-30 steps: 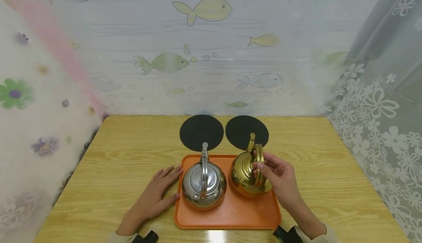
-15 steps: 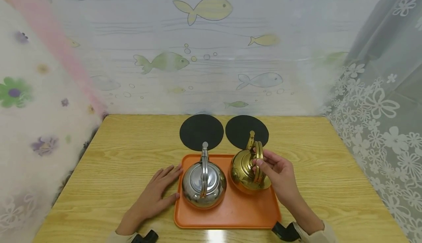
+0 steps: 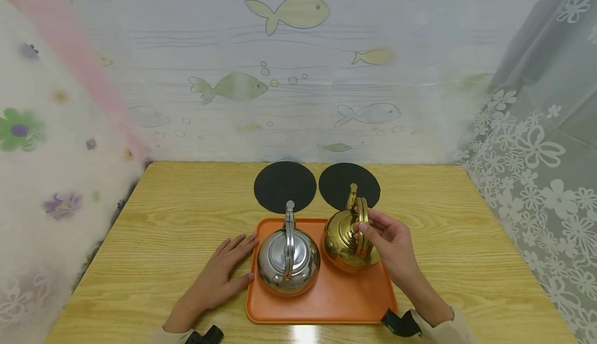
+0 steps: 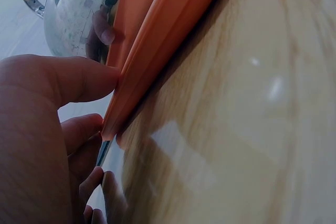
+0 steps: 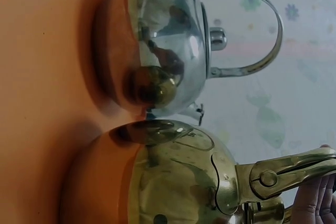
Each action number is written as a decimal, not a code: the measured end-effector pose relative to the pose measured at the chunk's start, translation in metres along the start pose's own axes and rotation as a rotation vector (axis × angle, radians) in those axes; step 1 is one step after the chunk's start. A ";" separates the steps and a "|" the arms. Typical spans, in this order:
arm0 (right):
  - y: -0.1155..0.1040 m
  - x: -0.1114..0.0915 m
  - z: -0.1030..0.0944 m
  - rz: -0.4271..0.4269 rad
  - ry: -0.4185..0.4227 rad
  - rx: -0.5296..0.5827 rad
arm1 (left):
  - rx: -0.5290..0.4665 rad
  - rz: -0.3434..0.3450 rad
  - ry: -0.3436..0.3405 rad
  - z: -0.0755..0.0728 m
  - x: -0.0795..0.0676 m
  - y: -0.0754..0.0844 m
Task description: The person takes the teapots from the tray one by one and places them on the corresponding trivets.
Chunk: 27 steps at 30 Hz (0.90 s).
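My right hand (image 3: 394,245) holds the arched handle of a shiny gold kettle (image 3: 339,244), thumb on the near side and fingers through the loop. The kettle stands over the right half of an orange tray (image 3: 326,310), its spout pointing away from me. In the right wrist view the gold kettle (image 5: 173,182) appears close up beside the silver one. A silver kettle (image 3: 270,266) sits on the tray's left half, handle upright. My left hand (image 3: 216,274) has its fingers extended, fingertips and thumb touching the tray's left rim (image 4: 152,40).
Two round black mats (image 3: 285,187), the other mat (image 3: 336,178) to its right, lie behind the tray on the wooden table (image 3: 177,204). A fish-printed curtain (image 3: 224,126) hangs at the back edge. Lace fabric (image 3: 536,178) borders the right side.
The gold kettle and my right hand have shifted slightly left and away from me. My left hand, the silver kettle and the tray have stayed in place.
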State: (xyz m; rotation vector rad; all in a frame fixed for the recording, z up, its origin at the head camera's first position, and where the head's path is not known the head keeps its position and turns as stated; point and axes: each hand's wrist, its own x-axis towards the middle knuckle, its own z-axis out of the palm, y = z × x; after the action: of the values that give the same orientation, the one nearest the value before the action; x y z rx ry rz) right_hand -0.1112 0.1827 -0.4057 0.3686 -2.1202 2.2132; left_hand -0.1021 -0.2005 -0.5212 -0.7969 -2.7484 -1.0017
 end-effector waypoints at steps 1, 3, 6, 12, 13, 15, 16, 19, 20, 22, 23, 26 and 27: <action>0.000 0.000 0.000 -0.002 -0.003 -0.003 | 0.000 0.001 0.001 0.000 0.000 0.000; 0.001 0.001 0.000 -0.004 -0.007 -0.010 | 0.000 0.002 0.001 0.000 0.000 0.000; 0.001 0.002 0.000 -0.002 -0.005 -0.020 | 0.001 0.005 0.003 0.000 0.000 -0.001; 0.001 0.004 0.000 0.008 0.007 -0.029 | 0.005 0.009 0.001 0.001 -0.001 -0.002; 0.002 0.004 0.000 0.005 0.007 -0.029 | 0.005 0.009 0.000 0.001 0.000 -0.002; 0.002 0.005 -0.001 -0.002 0.006 -0.029 | 0.002 0.009 0.000 0.000 0.000 -0.001; 0.003 0.005 -0.001 -0.005 0.006 -0.030 | 0.001 0.009 0.000 0.000 0.000 -0.001; 0.004 0.007 -0.002 -0.013 0.004 -0.031 | -0.004 0.005 -0.001 0.000 0.000 0.000; 0.004 0.007 -0.003 -0.012 0.006 -0.033 | -0.005 0.004 -0.003 0.000 0.000 0.000; 0.004 0.008 -0.003 -0.009 0.011 -0.035 | -0.005 0.001 -0.007 0.000 0.000 0.000; 0.004 0.008 -0.003 -0.008 0.014 -0.036 | -0.004 -0.002 -0.009 0.000 0.000 0.000; 0.004 0.009 -0.004 -0.006 0.024 -0.035 | -0.004 -0.008 -0.013 0.000 0.000 0.000; 0.004 0.009 -0.003 -0.006 0.026 -0.035 | -0.003 -0.009 -0.013 0.000 0.000 0.000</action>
State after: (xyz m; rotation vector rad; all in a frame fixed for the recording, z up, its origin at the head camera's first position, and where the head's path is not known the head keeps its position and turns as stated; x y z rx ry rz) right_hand -0.1212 0.1848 -0.4078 0.3428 -2.1389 2.1622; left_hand -0.1024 -0.2005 -0.5217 -0.7950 -2.7640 -1.0066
